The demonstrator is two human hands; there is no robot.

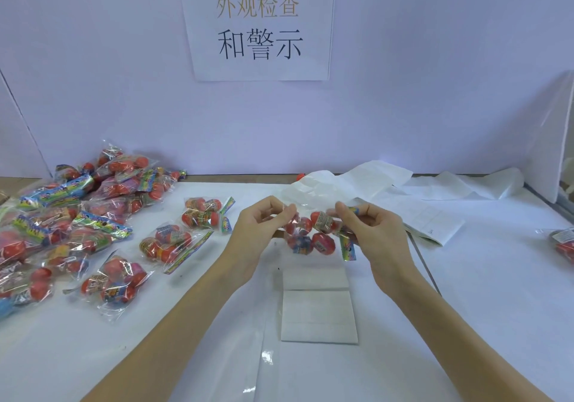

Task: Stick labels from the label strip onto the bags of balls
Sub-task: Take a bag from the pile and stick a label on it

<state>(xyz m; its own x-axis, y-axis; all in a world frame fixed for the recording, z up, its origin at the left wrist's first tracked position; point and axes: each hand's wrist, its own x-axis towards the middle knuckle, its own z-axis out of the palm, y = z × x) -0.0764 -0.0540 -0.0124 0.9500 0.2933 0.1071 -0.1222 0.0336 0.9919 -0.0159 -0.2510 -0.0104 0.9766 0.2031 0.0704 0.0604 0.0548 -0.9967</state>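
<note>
In the head view, the person holds a clear bag of balls up above the white table, roughly at the middle of the scene. The left hand pinches the bag's left edge with curled fingers, and the right hand grips the right end, near its colourful header card, fingers curled round it. Below the bag, flat on the table, lies the label strip (a pale folded sheet; its labels are too faint to make out). To the left sits a heap of bagged balls, with three loose bags between the heap and the hands. One more bag lies at the far right edge. Crumpled white backing paper trails along the rear of the table. A paper sign with Chinese characters hangs on the back wall.
</note>
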